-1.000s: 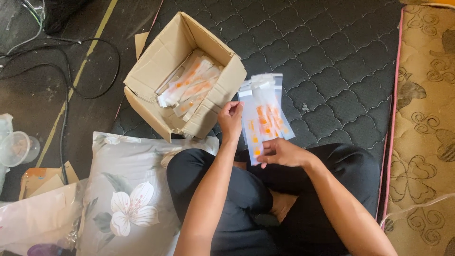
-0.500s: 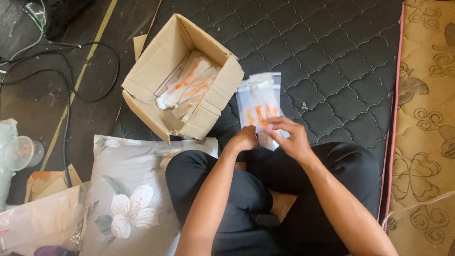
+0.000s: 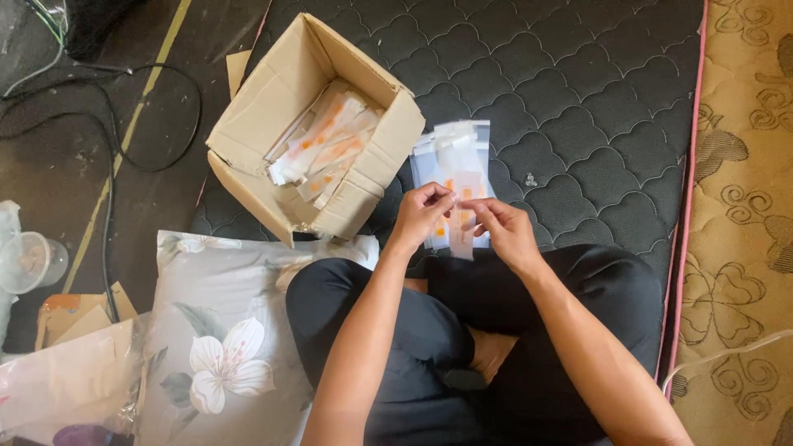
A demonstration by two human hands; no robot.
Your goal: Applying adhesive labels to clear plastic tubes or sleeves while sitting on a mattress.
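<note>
Both hands meet over the lap, the left hand [image 3: 420, 216] and right hand [image 3: 502, 231] each with a fingertip grip pinching the clear packet [image 3: 462, 235], its long axis running away toward the packet stack [image 3: 453, 161] on the mattress [image 3: 578, 107].

We see the open brown cardboard box [image 3: 318, 124] as the main obstacle: its raised walls and flaps stand just left of the stack of clear plastic sachets [image 3: 454, 177], so only the box's open top gives a way in. Right of the box and beyond the stack, the dark quilted mattress [image 3: 595, 124] lies bare. Below the box, the grey floral pillow [image 3: 223, 347] and our black-clad crossed legs [image 3: 496, 330] close off the near side.
</note>
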